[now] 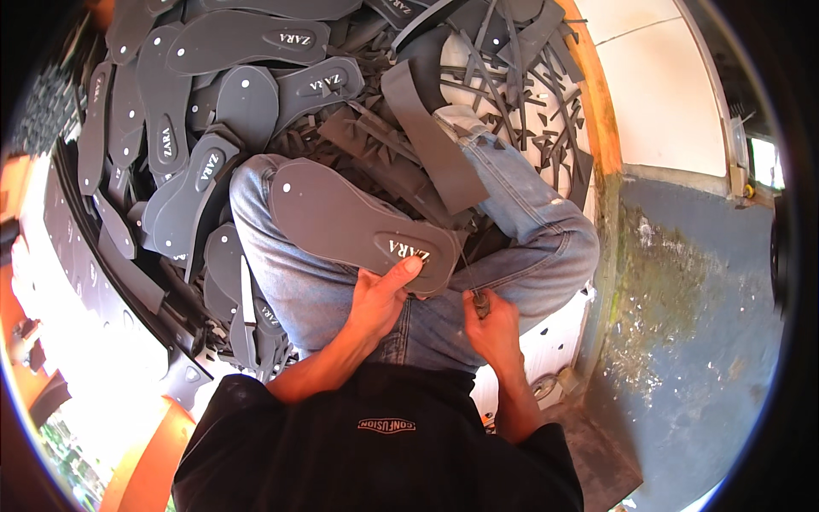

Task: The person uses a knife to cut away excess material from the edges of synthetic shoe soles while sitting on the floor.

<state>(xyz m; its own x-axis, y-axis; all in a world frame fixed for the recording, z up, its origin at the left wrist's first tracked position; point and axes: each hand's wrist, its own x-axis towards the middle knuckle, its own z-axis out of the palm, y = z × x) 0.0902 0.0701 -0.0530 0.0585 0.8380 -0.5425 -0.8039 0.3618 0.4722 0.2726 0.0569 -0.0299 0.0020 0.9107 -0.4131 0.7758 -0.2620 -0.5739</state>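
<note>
A dark grey sandal sole (328,213) with a white dot at its wide end lies slanted above my lap. My left hand (381,297) grips its narrow end, the thumb pressed on top over the raised oval with white lettering and the fingers underneath. In my closed right hand (495,328) is the handle of a thin-bladed knife (482,304). Its narrow blade points up beside the sole's right end; whether it touches the edge I cannot tell. A wide grey strip (435,141) of sheet material rests across my right leg.
Many similar soles (162,102) are heaped at the left and far left. Thin offcuts (520,94) and small scraps lie beyond my crossed legs, in front of an orange-edged border (597,94). To the right is a worn blue-grey floor (682,307).
</note>
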